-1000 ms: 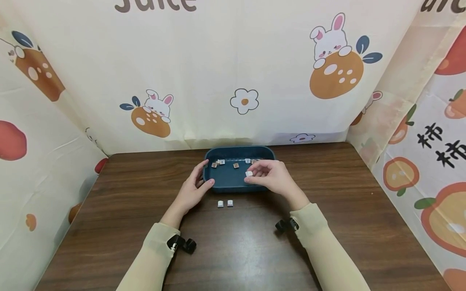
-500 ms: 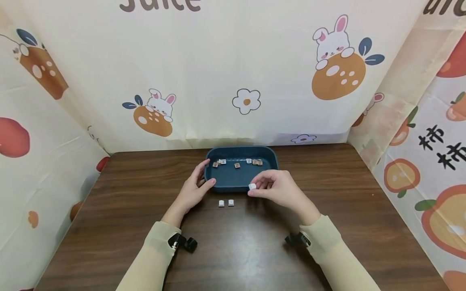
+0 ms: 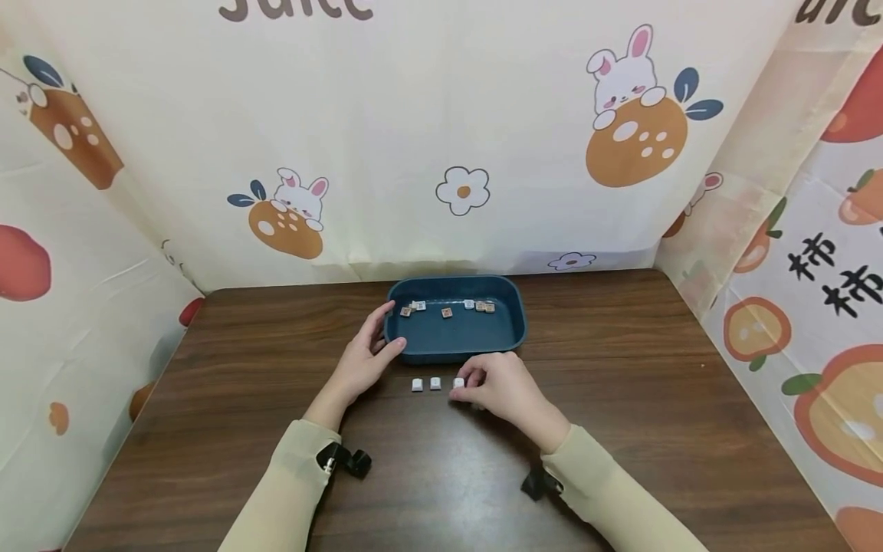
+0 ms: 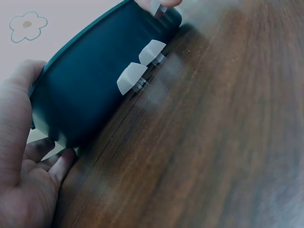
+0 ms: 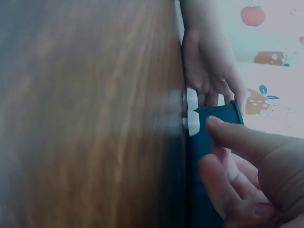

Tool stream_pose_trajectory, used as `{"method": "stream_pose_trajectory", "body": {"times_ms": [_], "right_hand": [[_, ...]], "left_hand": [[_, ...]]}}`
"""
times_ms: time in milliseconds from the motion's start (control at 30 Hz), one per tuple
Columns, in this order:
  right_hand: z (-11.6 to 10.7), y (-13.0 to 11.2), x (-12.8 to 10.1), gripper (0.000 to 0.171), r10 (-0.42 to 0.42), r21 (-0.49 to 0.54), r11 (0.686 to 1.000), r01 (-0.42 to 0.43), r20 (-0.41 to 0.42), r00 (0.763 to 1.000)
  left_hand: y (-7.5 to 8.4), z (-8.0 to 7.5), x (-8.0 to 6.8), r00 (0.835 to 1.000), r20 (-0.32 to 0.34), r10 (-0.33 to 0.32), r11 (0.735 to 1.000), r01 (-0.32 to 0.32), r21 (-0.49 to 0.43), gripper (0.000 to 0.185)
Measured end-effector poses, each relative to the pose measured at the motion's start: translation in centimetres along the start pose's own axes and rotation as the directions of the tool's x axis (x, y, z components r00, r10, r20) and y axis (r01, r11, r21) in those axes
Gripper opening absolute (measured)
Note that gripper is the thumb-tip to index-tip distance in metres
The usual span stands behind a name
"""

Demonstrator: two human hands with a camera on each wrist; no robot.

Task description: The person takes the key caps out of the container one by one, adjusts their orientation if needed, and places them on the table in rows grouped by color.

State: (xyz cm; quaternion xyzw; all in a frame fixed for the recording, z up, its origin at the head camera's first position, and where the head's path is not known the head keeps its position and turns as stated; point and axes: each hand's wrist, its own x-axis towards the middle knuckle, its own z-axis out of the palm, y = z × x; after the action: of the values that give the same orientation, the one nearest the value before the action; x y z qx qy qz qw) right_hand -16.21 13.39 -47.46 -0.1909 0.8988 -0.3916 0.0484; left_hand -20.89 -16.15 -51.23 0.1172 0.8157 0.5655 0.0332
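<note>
A dark blue tray [image 3: 513, 326] sits mid-table with several small white and brown keycaps [image 3: 447, 312] along its far side. My left hand [image 3: 392, 330] grips the tray's near-left corner, thumb along the wall [image 4: 95, 85]. In front of the tray two white keycaps [image 3: 417, 384] [image 4: 133, 78] stand side by side on the wooden table [image 3: 241, 383]. My right hand [image 3: 464, 386] pinches a third white keycap [image 3: 458, 382] down on the table just right of that pair. In the right wrist view the pair [image 5: 192, 109] shows beyond my curled fingers [image 5: 237, 142].
Cartoon-printed cloth walls [image 3: 448, 138] close in the table at the back and both sides. Bare wood lies left, right and in front of the tray. Small black camera mounts sit at both wrists [image 3: 348, 462].
My right hand carried a white keycap out of the tray, toward me over its near rim, and lowered it to the table beside the two others. The left hand stayed on the tray.
</note>
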Motion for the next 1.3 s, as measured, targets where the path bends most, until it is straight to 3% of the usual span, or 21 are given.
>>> {"method": "stream_pose_trajectory", "body": {"times_ms": [167, 400, 1300], "right_hand": [[0.5, 0.6, 0.4, 0.021, 0.005, 0.025, 1.0, -0.004, -0.018, 1.0], [0.9, 1.1, 0.6, 0.017, 0.023, 0.09, 0.996, -0.025, 0.027, 0.999], [1.3, 1.7, 0.9, 0.017, 0.014, 0.114, 0.993, -0.023, 0.076, 0.997]], "left_hand": [[0.2, 0.0, 0.1, 1.0, 0.002, -0.001, 1.0, 0.001, -0.002, 0.072], [0.1, 0.1, 0.3, 1.0, 0.005, 0.002, 1.0, -0.002, 0.001, 0.071], [-0.2, 0.0, 0.2, 1.0, 0.004, -0.003, 1.0, 0.003, 0.006, 0.072]]}}
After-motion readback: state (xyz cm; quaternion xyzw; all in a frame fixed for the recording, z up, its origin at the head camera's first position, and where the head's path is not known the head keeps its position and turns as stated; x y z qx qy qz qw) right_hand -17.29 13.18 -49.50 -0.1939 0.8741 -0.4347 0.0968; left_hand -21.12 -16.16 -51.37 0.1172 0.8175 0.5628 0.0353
